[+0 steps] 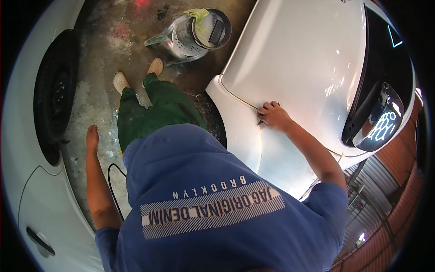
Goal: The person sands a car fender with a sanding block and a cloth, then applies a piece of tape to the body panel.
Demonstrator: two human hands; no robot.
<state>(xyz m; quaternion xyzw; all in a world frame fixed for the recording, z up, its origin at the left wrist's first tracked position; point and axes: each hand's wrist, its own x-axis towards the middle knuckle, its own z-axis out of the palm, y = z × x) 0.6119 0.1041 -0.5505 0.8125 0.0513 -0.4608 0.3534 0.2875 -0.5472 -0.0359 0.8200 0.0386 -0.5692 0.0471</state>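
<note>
My right hand (274,115) rests on a white car (299,59) at the panel seam between hood and fender, fingers curled over a small dark object (260,122) that is mostly hidden beneath them. I cannot make out what that object is. My left hand (92,136) hangs at my left side with its fingers stretched out, apart from the other white car (38,199) and holding nothing. The dark side mirror (378,118) of the right-hand car is to the right of my right hand.
A metal bucket (183,38) with a pale green cloth (198,18) over it stands beyond my feet on the stained floor (97,59). A black tyre (50,77) is close at my left. A black hose or cable (113,166) lies beside my legs.
</note>
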